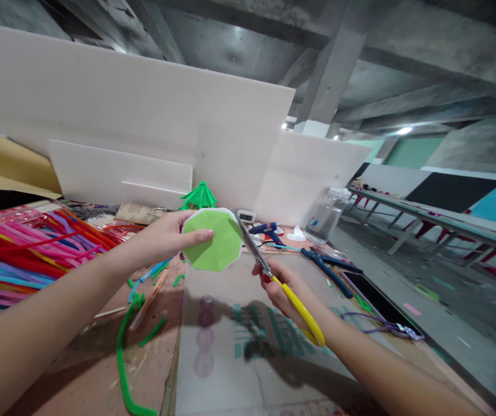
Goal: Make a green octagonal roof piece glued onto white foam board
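Observation:
My left hand (187, 234) pinches a light green octagonal piece (217, 248) with a white edge, thumb on its front face. In my right hand (280, 286) is a pair of scissors (302, 312) with yellow handles. The blades reach up to the right edge of the green piece; whether they are parted I cannot tell. Both hands are raised above a printed cardboard sheet (213, 387). Just behind the green piece stands a small green roof-shaped model (200, 195).
Bundles of coloured pipe cleaners (35, 242) lie at left, green scraps (122, 358) nearer. Beyond my right hand are a glue gun (269, 231), blue-handled pliers (329, 271), a phone (381, 303) and a clear plastic jar (328, 216). White foam boards (144, 110) stand behind.

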Demonstrator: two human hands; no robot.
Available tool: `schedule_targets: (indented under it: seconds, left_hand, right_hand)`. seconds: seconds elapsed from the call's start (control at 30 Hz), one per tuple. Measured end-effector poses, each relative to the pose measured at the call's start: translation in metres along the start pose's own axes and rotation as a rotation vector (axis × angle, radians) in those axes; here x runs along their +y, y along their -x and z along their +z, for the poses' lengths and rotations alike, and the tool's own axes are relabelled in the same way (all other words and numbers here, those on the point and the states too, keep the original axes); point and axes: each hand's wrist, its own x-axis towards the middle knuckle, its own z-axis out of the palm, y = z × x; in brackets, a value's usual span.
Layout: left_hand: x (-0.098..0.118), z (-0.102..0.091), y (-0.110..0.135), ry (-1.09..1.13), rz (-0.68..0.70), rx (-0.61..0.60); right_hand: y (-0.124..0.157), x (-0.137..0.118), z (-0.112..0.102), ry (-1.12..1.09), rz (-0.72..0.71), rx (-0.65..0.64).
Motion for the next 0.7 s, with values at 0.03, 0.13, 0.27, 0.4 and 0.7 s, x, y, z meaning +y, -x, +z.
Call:
schedule_targets:
  seconds: [0.03,0.13,0.27,0.4,0.7]
  left_hand:
    - [0.000,0.000,0.000,0.003,0.003,-0.005]
    - [-0.001,-0.001,-0.001,0.004,0.005,-0.010]
    - [-0.002,0.000,-0.001,0.011,-0.007,-0.008]
    - [-0.003,-0.001,-0.001,0.034,-0.014,-0.025]
    - [-0.012,-0.006,-0.004,0.047,-0.015,-0.059]
  right_hand:
    - [0.000,0.000,0.000,-0.001,0.007,0.001]
    - [0.000,0.000,0.000,0.014,0.026,0.003]
    - [-0.001,0.001,-0.001,0.025,0.019,0.010]
    - [-0.001,0.000,0.000,0.006,0.029,0.018]
    - [-0.001,-0.001,0.001,0.052,0.039,0.046]
